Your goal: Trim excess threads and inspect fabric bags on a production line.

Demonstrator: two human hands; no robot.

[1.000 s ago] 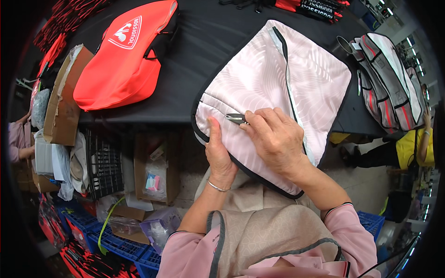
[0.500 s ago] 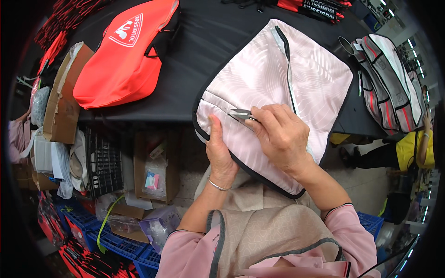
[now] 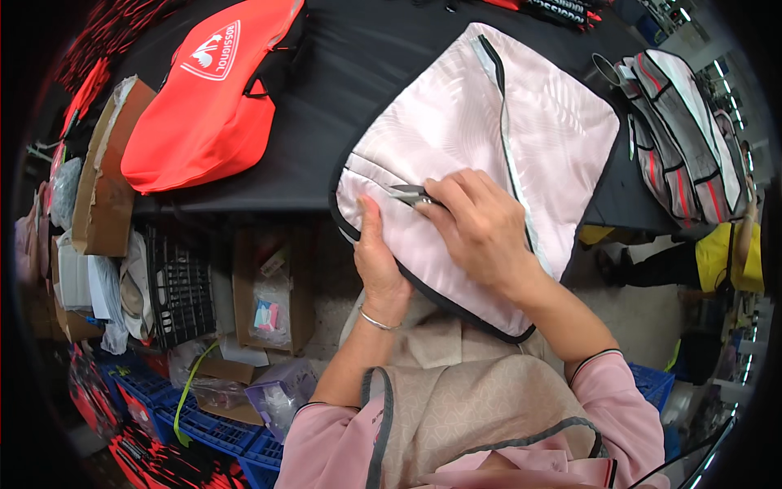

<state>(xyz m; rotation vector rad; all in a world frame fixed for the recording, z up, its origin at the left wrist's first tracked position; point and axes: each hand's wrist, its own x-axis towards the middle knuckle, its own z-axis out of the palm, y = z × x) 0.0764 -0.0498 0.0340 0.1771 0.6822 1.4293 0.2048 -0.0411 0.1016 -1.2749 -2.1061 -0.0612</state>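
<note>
A pale pink patterned fabric panel (image 3: 570,147) with black piping round its edge lies partly on the table and hangs over its front toward me. A zipper or dark-edged strip (image 3: 505,122) runs down its middle. My left hand (image 3: 383,267) grips the panel's near left edge, thumb on top and the other fingers hidden underneath. Thread snips (image 3: 410,194) are pinched in my right hand (image 3: 482,232), its knuckles above the panel. Their pointed blades are at a short dark seam line on the panel, close to my left thumb.
On the black-covered table (image 3: 318,155) lies a bright red bag (image 3: 204,122). A cardboard box (image 3: 110,179) stands at its left end, grey bags (image 3: 684,138) at the right. Below are a black crate (image 3: 179,285) and blue crates (image 3: 220,420). A person in yellow (image 3: 721,259) is at right.
My right hand and the snips have shifted slightly left and up, closer to my left thumb. The left hand keeps its hold on the panel's edge.
</note>
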